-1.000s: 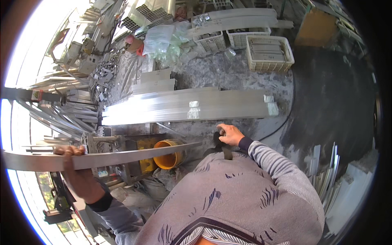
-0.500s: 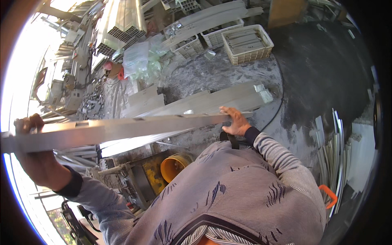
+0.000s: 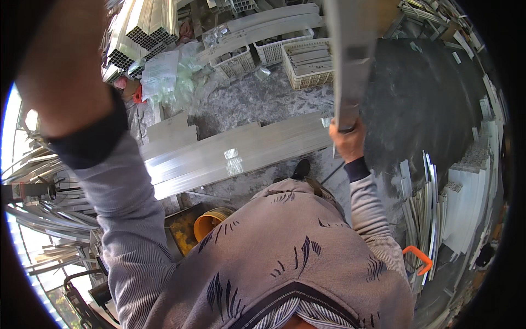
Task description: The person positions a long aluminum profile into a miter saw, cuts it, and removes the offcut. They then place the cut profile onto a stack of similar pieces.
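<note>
In my right hand (image 3: 351, 141) is the lower end of a long grey metal profile (image 3: 350, 66), its fingers wrapped round it. The profile has dark cut-outs along one face and rises past the upper edge of the view. My left hand (image 3: 68, 82) is raised close at the upper left, smeared by motion. Its fingers are beyond the picture's edge, so what it touches is hidden. Ahead of me on the ground lie flat silvery metal panels (image 3: 241, 148), partly overlapping.
Pale plastic crates (image 3: 307, 81) with metal pieces stand ahead, beside stacked square tubes (image 3: 153, 27). A yellow bucket (image 3: 205, 222) is near my left side. At my right, thin metal strips (image 3: 424, 208) lean near an orange handle (image 3: 417, 259).
The profile has swung from lying across in front of me to pointing up and away. My left hand has risen; my right hand has moved slightly right and up.
</note>
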The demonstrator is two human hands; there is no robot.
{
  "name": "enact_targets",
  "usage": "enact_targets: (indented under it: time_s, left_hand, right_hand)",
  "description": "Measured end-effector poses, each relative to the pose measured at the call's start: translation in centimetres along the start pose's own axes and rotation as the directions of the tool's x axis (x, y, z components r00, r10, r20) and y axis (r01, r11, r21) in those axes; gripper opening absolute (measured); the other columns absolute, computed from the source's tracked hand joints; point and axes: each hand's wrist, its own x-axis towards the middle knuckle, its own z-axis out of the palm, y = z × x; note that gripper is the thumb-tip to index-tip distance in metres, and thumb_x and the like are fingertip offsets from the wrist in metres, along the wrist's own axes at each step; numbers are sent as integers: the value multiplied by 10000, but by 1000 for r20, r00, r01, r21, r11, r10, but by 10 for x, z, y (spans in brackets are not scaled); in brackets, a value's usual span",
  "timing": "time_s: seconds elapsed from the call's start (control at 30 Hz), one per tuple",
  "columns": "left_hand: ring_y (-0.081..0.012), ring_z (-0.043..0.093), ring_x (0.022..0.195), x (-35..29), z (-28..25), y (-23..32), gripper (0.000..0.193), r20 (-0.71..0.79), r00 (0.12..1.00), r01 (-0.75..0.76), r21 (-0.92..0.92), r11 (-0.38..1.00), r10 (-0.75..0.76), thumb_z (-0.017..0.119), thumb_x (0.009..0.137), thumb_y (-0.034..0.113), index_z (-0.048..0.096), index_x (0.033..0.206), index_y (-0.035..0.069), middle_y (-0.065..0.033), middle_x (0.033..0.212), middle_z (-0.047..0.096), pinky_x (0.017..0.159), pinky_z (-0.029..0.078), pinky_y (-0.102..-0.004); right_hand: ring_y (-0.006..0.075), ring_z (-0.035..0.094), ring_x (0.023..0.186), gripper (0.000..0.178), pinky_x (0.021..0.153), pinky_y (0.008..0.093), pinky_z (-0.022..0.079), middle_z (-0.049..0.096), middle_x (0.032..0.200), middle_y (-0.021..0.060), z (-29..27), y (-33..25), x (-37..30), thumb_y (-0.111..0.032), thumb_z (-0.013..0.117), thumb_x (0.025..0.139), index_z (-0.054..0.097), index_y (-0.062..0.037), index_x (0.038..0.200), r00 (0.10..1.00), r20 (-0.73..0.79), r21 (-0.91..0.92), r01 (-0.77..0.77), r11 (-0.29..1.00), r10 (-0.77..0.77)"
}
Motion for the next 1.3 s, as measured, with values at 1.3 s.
enact_targets:
  time_s: [1.3]
  left_hand:
    - [-403, 572, 697, -195, 326, -226, 329, 385, 900, 233, -20, 972, -207, 783, 696, 141, 530, 879, 33, -166, 751, 540, 582, 423, -480]
  right_hand:
    - [229, 626, 890, 343, 863, 484, 517, 612, 917, 57, 61, 1, 295, -114, 694, 815, 513, -147, 1104, 990, 101, 920, -129, 369, 96]
